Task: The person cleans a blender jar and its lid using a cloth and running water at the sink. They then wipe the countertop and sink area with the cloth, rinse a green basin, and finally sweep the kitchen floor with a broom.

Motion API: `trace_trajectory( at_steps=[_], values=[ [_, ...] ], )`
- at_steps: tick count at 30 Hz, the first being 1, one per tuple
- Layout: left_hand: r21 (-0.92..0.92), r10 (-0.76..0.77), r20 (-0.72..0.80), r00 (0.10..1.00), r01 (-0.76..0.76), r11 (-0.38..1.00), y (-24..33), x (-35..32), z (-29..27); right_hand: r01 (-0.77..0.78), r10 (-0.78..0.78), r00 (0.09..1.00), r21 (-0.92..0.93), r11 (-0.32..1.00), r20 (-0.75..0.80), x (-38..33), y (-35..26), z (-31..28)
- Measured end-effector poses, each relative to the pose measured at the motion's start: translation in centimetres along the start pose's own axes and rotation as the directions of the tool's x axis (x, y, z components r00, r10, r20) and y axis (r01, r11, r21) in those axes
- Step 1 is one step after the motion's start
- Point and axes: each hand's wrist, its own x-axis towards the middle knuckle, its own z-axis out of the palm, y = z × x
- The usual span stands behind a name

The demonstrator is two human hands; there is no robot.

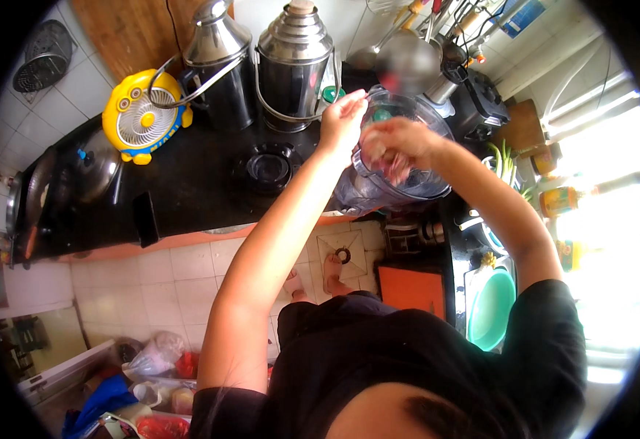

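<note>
A large clear, bluish plastic jug [380, 194] is tilted over the counter's front edge at upper right of centre. My left hand [343, 123] is closed at its left rim, apparently gripping it; part of the grip is hidden. My right hand [399, 146] is at the jug's mouth, bent inward and smeared by motion. Whether its fingers hold anything does not show. A small green thing [382, 115] shows through the jug wall, too blurred to name. Left of the jug, a round black lid-like piece [269, 168] lies on the counter.
Two steel vacuum flasks [294, 66] and a yellow fan [144, 117] stand along the back of the black counter. A black appliance [484, 102] sits behind the jug. A green basin [492, 311] is at the right. Bagged goods [157, 355] lie at lower left.
</note>
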Motion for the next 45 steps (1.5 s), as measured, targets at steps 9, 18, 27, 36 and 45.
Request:
trace_trajectory(
  at_steps=[9, 18, 27, 36, 45],
  values=[
    [0.016, 0.031, -0.003, 1.000, -0.031, 0.999, -0.2, 0.6, 0.4, 0.188, -0.214, 0.976, -0.313, 0.931, -0.049, 0.4, -0.6, 2.5],
    [0.244, 0.096, 0.027, 0.995, -0.100, 0.965, 0.9, 0.6, 0.4, 0.326, -0.327, 0.942, -0.423, 0.846, 0.073, -0.4, -0.7, -0.2],
    [0.130, -0.169, 0.128, 0.977, 0.152, 0.980, 4.0, -6.0, 1.3, 0.458, -0.638, 0.599, -0.446, 0.769, -0.484, -14.1, 0.1, -7.9],
    [0.152, -0.430, -0.073, 0.900, 0.437, 0.887, 3.2, -10.1, 4.3, 0.406, -0.185, 0.620, 0.110, 0.907, -0.763, -6.0, 16.4, -17.7],
    [-0.051, -0.607, -0.100, 0.789, 0.605, 0.795, 3.9, -10.4, 1.7, 0.606, -0.687, 0.585, -0.332, 0.723, -0.431, 0.7, 15.0, -14.2]
  ],
)
